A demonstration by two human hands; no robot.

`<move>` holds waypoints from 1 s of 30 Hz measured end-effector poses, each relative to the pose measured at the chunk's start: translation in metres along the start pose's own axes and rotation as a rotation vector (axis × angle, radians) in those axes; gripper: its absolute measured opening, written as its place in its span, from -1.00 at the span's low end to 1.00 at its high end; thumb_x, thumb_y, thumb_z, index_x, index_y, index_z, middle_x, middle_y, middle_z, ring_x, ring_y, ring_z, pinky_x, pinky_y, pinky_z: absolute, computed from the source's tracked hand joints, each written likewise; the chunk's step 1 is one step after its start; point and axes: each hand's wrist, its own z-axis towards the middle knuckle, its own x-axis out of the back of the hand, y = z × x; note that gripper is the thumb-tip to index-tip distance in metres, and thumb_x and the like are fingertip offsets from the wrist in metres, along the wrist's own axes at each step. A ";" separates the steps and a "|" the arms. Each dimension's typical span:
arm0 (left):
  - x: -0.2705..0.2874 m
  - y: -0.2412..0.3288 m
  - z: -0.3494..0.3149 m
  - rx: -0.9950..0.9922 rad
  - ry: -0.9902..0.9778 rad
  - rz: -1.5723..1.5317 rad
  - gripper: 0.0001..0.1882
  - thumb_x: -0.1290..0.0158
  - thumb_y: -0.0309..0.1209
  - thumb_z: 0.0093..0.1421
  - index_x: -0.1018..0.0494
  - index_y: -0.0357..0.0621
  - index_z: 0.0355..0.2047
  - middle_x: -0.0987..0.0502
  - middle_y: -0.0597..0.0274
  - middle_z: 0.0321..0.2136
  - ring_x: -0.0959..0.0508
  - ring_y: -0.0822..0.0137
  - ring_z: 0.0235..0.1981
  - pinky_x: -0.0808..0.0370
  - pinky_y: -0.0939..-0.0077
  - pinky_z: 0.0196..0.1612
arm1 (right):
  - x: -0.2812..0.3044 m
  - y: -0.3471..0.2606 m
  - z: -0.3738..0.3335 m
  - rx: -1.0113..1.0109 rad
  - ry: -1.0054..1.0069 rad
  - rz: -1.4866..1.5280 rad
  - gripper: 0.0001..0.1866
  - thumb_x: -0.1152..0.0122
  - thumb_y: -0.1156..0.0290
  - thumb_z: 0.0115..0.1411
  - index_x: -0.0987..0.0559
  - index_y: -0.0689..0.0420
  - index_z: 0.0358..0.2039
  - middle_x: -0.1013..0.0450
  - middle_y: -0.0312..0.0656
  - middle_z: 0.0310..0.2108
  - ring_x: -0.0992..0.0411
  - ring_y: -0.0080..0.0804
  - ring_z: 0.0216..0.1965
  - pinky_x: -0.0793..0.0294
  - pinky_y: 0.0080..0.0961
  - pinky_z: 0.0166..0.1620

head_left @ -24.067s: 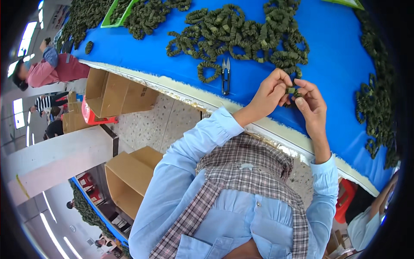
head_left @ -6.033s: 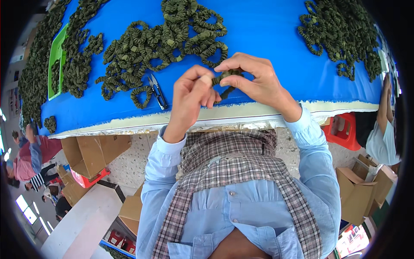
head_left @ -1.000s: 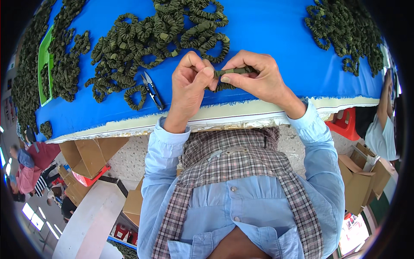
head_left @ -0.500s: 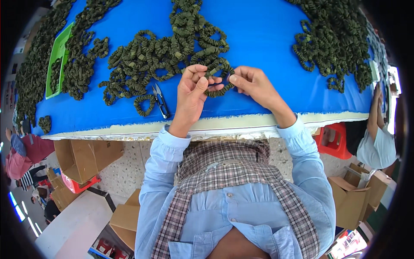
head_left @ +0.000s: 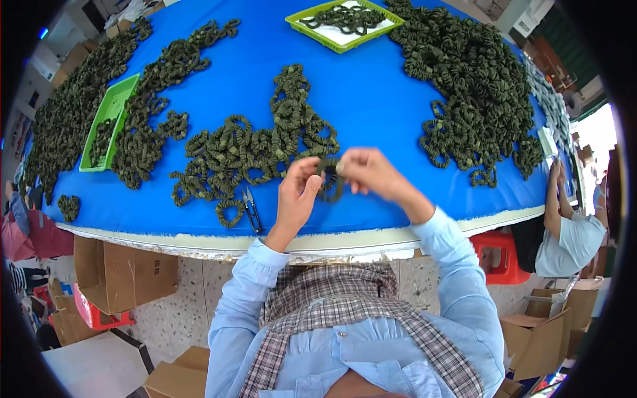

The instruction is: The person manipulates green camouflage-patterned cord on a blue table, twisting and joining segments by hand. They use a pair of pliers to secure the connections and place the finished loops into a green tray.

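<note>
A dark olive-green scrunchie (head_left: 335, 192), smeared by motion, hangs between my two hands above the near part of the blue-covered table (head_left: 378, 86). My left hand (head_left: 295, 202) is closed on its left side, thumb and fingers pinching it. With thumb and fingertips, my right hand (head_left: 375, 176) grips its upper right side; these fingers are slightly blurred. Just beyond my left hand spreads a heap of like scrunchies (head_left: 245, 152), with one loose scrunchie (head_left: 229, 213) at its near edge. Small dark-handled thread snips (head_left: 251, 211) lie left of my left wrist.
A green tray (head_left: 109, 136) holding some scrunchies stands at the left among long heaps. At the far side is a yellow-green tray (head_left: 342, 48) with more. A large pile (head_left: 464, 86) lies right. Another person's arms (head_left: 557, 192) rest at the right edge. Cardboard boxes (head_left: 126, 272) stand below.
The view has tilted up, bringing the far tray into sight. Both hands still hold the scrunchie; my right hand has shifted over its upper side, and the ring is now blurred.
</note>
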 end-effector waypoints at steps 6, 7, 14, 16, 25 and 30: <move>-0.009 -0.008 -0.006 -0.151 0.113 0.229 -0.59 -0.04 -0.26 0.28 -0.30 -0.23 0.04 -0.43 0.17 -0.21 -0.49 0.40 -0.24 -0.48 0.52 -0.19 | 0.119 -0.067 0.127 0.372 0.321 0.352 -0.60 -0.16 0.15 0.25 -0.49 0.31 -0.21 -0.52 -0.11 -0.38 -0.51 -0.47 -0.37 -0.51 -0.64 -0.34; -0.010 -0.007 -0.008 -0.139 0.085 0.255 -0.61 -0.05 -0.28 0.28 -0.32 -0.23 0.02 -0.44 0.16 -0.21 -0.49 0.40 -0.25 -0.48 0.52 -0.20 | 0.132 -0.078 0.141 0.319 0.325 0.397 -0.52 -0.14 0.12 0.26 -0.46 0.37 -0.13 -0.49 -0.07 -0.27 -0.51 -0.39 -0.27 -0.55 -0.58 -0.25; -0.010 -0.001 -0.013 -0.121 0.026 0.340 -0.78 -0.07 -0.45 0.22 -0.44 -0.27 -0.15 -0.47 0.14 -0.30 -0.53 0.35 -0.30 -0.49 0.51 -0.26 | 0.074 -0.037 0.118 0.082 0.085 0.125 -0.59 -0.12 0.14 0.27 -0.49 0.28 -0.10 -0.48 -0.18 -0.31 -0.49 -0.48 -0.32 -0.53 -0.60 -0.30; -0.013 0.004 -0.013 -0.115 0.010 0.340 -0.80 -0.07 -0.47 0.20 -0.45 -0.28 -0.17 -0.47 0.13 -0.31 -0.54 0.34 -0.31 -0.49 0.51 -0.27 | 0.062 -0.017 0.100 0.023 0.058 0.006 -0.61 -0.11 0.15 0.28 -0.51 0.25 -0.12 -0.49 -0.20 -0.33 -0.48 -0.52 -0.35 -0.52 -0.61 -0.31; -0.013 0.003 -0.012 -0.060 0.012 0.350 -0.80 -0.07 -0.49 0.20 -0.46 -0.29 -0.17 -0.49 0.15 -0.32 -0.54 0.35 -0.32 -0.48 0.53 -0.29 | 0.051 0.020 0.065 0.032 0.076 -0.173 -0.69 -0.12 0.21 0.27 -0.54 0.23 -0.18 -0.50 -0.27 -0.38 -0.45 -0.60 -0.42 -0.46 -0.66 -0.36; -0.013 0.001 -0.012 -0.047 0.012 0.371 -0.84 -0.06 -0.54 0.18 -0.45 -0.30 -0.22 -0.48 0.12 -0.38 -0.53 0.32 -0.41 -0.47 0.53 -0.35 | 0.032 0.031 0.070 0.132 0.068 -0.190 -0.78 -0.17 0.30 0.24 -0.54 0.21 -0.29 -0.48 -0.28 -0.47 -0.45 -0.61 -0.48 -0.43 -0.64 -0.46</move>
